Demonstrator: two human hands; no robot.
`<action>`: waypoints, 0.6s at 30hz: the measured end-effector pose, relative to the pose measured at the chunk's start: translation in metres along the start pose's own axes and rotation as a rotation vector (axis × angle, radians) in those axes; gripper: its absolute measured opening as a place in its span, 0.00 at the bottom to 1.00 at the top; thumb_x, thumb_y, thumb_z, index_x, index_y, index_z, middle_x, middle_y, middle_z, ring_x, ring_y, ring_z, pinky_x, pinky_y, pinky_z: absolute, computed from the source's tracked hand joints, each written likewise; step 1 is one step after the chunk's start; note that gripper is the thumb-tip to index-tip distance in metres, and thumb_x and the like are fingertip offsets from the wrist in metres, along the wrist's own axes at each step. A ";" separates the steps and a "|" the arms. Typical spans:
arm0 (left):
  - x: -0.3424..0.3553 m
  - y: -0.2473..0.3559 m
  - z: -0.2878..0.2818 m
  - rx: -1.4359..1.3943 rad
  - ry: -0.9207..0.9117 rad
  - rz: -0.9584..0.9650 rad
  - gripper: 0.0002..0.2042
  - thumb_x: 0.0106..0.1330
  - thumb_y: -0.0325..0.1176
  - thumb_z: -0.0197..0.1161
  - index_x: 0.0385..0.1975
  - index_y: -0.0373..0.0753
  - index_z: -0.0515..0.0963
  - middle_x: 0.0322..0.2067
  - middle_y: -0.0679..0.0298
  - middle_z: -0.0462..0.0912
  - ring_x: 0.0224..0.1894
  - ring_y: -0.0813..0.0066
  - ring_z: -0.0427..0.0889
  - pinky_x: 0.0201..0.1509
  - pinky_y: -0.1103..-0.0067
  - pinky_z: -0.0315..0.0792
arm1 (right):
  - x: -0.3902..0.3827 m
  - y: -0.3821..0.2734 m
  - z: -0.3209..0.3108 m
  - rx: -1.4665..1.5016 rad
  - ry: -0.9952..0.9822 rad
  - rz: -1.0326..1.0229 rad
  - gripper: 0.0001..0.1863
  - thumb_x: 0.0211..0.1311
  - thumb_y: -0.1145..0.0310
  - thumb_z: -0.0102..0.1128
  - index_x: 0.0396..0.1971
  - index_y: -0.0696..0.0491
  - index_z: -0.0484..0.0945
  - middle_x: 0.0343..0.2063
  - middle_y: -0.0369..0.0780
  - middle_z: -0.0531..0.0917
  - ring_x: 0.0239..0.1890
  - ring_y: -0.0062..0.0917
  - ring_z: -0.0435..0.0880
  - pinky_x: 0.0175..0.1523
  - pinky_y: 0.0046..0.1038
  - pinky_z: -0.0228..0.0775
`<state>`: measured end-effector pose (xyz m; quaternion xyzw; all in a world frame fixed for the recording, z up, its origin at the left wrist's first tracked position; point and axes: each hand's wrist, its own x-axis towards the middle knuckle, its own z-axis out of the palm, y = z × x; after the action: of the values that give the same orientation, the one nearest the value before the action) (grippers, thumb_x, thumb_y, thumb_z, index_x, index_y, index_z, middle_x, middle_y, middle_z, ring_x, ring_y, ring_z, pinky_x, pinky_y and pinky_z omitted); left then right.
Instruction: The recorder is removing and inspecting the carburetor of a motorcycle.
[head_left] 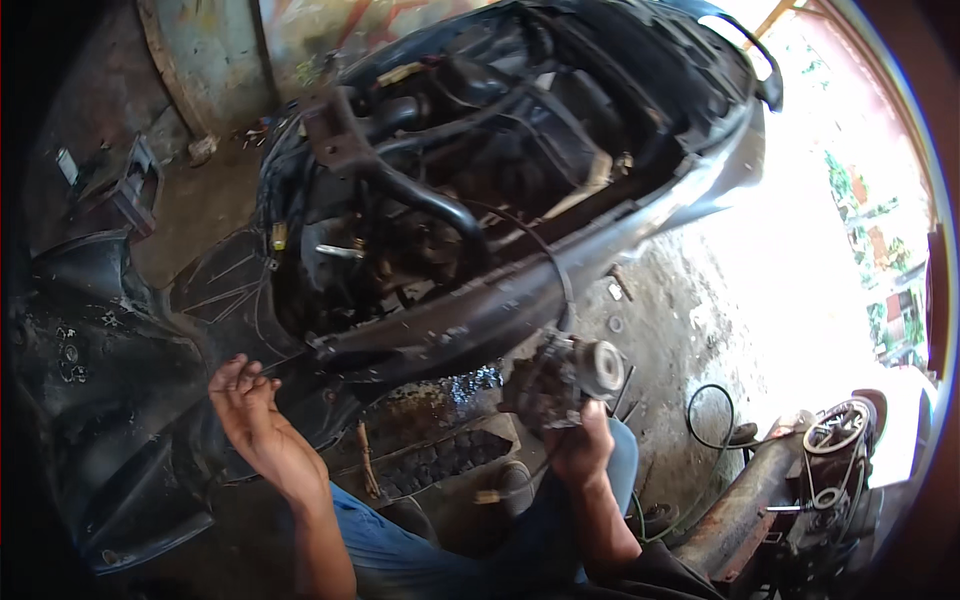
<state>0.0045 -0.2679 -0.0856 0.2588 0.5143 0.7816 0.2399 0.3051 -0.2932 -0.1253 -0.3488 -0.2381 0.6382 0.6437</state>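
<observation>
My right hand (582,448) is closed around the underside of a greasy metal carburetor (563,380) with a round, pale metal mouth. A black cable (556,265) arches from near the carburetor up into the scooter's open body. My left hand (258,425) is raised beside the scooter's footboard, palm up, fingers loosely curled and apart, with nothing visible in it. In front of me stands a dark scooter (440,320), its seat area uncovered, showing the frame tube (425,200), hoses and wiring.
At the lower right is a rusty air compressor (735,520) with a belt and pulley (838,428). A black hose (705,440) loops over the concrete floor (660,330). Between my legs and the scooter lies a shallow tray (510,432) with dark contents. Bright daylight enters at right.
</observation>
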 end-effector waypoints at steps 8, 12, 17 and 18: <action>-0.069 0.033 0.014 0.052 -0.277 0.169 0.12 0.75 0.25 0.53 0.56 0.37 0.74 0.54 0.60 0.77 0.55 0.75 0.76 0.56 0.75 0.70 | -0.020 -0.017 0.016 0.012 -0.137 0.096 0.41 0.70 0.60 0.59 0.78 0.50 0.50 0.69 0.43 0.69 0.69 0.36 0.73 0.72 0.42 0.65; -0.106 0.035 0.032 0.090 -0.734 -0.084 0.11 0.81 0.30 0.53 0.57 0.36 0.73 0.54 0.61 0.80 0.52 0.77 0.80 0.56 0.77 0.74 | -0.032 -0.030 0.014 -0.033 -0.136 0.095 0.35 0.75 0.50 0.54 0.72 0.55 0.60 0.64 0.47 0.76 0.62 0.39 0.80 0.60 0.45 0.78; -0.139 0.027 0.062 0.153 -0.864 -0.243 0.21 0.84 0.43 0.52 0.66 0.34 0.72 0.59 0.61 0.81 0.63 0.73 0.79 0.66 0.75 0.71 | -0.025 -0.038 0.003 -0.028 -0.212 0.133 0.33 0.76 0.47 0.50 0.70 0.54 0.64 0.59 0.46 0.80 0.54 0.37 0.84 0.44 0.41 0.83; -0.141 0.024 0.068 0.168 -0.858 -0.231 0.21 0.84 0.43 0.52 0.66 0.34 0.72 0.59 0.61 0.81 0.63 0.73 0.79 0.66 0.75 0.71 | -0.022 -0.039 0.001 -0.001 -0.204 0.180 0.33 0.76 0.44 0.47 0.68 0.55 0.67 0.56 0.45 0.81 0.52 0.36 0.85 0.41 0.39 0.83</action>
<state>0.1518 -0.3207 -0.0625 0.5189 0.4554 0.5273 0.4954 0.3284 -0.3123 -0.0926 -0.3023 -0.2703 0.7254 0.5563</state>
